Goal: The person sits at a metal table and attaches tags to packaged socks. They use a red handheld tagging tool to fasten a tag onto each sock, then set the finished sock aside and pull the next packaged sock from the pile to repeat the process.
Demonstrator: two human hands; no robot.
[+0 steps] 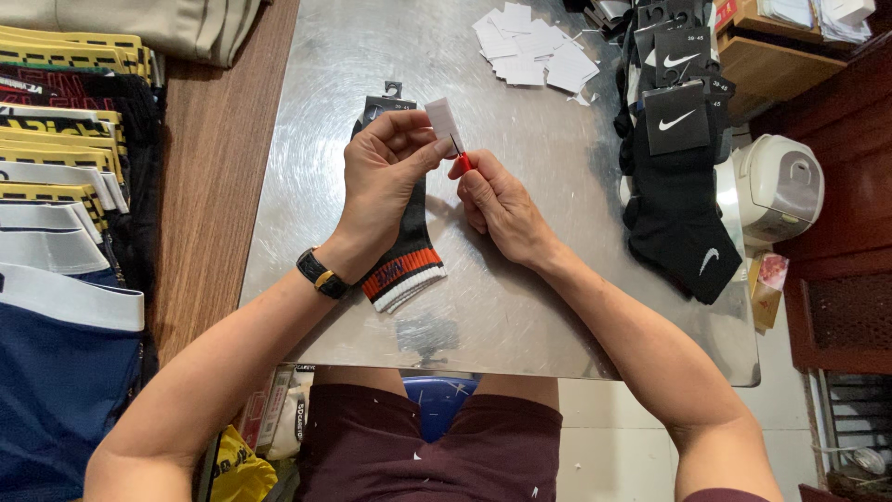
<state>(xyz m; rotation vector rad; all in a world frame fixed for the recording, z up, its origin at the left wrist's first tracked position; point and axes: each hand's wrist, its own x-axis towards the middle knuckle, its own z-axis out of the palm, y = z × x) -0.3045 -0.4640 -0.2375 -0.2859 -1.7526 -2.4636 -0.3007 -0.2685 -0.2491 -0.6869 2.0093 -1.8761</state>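
**K:** Head view, looking down. Both hands meet over a steel table top (520,307). Left hand (383,177) pinches a small white paper tag (444,124) between thumb and fingertips, tag held up off the table.

**M:** Right hand?

**K:** Right hand (502,206) is closed around a small red-handled tool (462,162). Thin dark needle tip points up and meets the lower edge of the tag. Rest of the tool is hidden in the fist, so can't tell its exact kind.

**M:** Where's the sock?

**K:** Dark sock with orange and white cuff stripes (406,260) lies flat on the table under the left hand and wrist, cuff toward the person, a dark card header at the far end. Can't tell if the hand touches it.

**M:** Anything else nearby?

**K:** Black watch (321,273) on the left wrist. Loose pile of white tags (534,48) at the far edge of the table, well apart from the hands. Stack of black socks with card headers (676,158) on the right side. White appliance (779,186) just beyond it, off the table. Folded waistbanded garments (60,186) stacked on the wooden surface to the left.
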